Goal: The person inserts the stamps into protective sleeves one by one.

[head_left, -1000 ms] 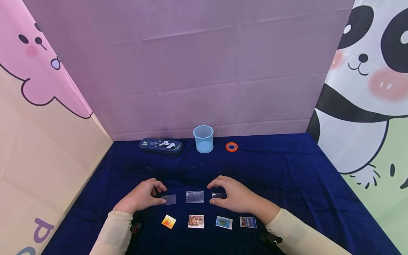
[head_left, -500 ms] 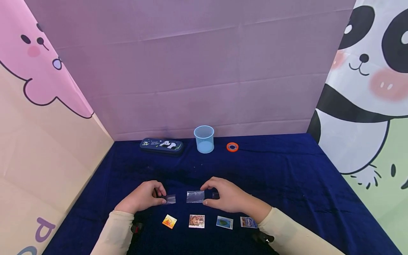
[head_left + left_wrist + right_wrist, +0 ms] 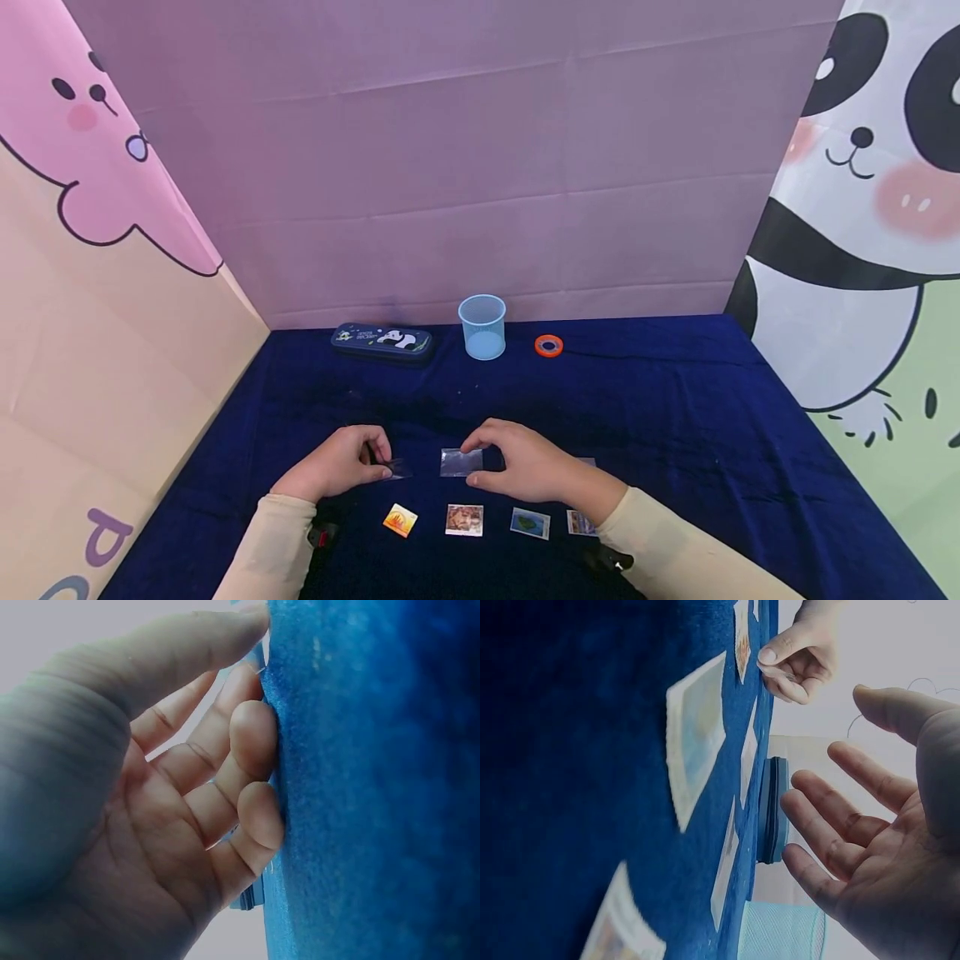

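My left hand [image 3: 341, 462] pinches the edge of a small clear plastic bag [image 3: 401, 469] between thumb and fingers, low over the blue cloth. In the right wrist view, its fingertips also show closed on the bag. My right hand [image 3: 528, 467] hovers with parted fingers at a second clear bag [image 3: 452, 463], which lies flat in the middle; nothing is between thumb and fingers. Part of another bag [image 3: 588, 461] shows past the right wrist. Nearer me is a row of small picture stamps: an orange one [image 3: 400, 520], a reddish one [image 3: 464, 520], a blue-green one [image 3: 530, 523] and a partly hidden one [image 3: 581, 522].
Along the back of the blue-clothed table [image 3: 675, 400] stand a dark blue panda pencil case [image 3: 382, 343], a light blue mesh cup [image 3: 482, 329] and an orange tape roll [image 3: 549, 346]. Fabric walls enclose the back and both sides.
My right hand has moved left, from the bag on the right to the middle bag. My left fingers have closed on the left bag, whose visible part has narrowed and tilted.
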`<state>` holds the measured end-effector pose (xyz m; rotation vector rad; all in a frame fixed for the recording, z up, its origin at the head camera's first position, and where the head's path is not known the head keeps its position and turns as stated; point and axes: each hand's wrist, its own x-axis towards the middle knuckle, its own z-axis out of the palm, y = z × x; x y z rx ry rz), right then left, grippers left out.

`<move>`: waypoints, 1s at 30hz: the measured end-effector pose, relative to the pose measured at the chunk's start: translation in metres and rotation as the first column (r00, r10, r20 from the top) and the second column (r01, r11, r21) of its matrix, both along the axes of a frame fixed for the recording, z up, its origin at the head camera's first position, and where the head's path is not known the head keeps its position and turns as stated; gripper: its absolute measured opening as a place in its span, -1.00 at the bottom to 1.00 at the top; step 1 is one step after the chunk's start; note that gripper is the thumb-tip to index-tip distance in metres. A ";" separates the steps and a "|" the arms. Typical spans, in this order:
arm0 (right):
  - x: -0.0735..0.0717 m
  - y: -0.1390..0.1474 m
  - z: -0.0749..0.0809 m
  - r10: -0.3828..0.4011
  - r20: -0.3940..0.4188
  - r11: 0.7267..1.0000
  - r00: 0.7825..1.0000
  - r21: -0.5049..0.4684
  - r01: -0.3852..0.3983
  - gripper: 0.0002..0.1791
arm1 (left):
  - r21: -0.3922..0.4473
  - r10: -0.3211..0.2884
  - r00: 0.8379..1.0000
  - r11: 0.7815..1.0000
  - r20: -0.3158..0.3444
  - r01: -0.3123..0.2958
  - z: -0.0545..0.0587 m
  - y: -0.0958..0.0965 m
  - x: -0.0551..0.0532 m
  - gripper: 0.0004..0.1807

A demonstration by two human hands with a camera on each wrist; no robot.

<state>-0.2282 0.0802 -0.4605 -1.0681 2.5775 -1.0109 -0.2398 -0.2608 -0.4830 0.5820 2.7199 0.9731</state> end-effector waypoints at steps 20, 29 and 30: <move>-0.004 -0.033 -0.001 0.067 0.056 0.996 0.996 0.050 -0.070 -0.72 | 0.060 0.017 1.000 0.998 -0.002 -0.017 -0.002 -0.012 -0.003 -0.92; -0.004 -0.046 -0.005 0.069 0.072 0.995 0.995 0.074 -0.074 -0.78 | 0.131 0.098 0.995 0.987 -0.024 -0.094 -0.002 -0.027 -0.006 -0.96; -0.005 -0.048 -0.005 0.066 0.077 0.994 0.995 0.076 -0.072 -0.78 | 0.139 0.110 0.994 0.985 -0.028 -0.105 -0.002 -0.029 -0.006 -0.94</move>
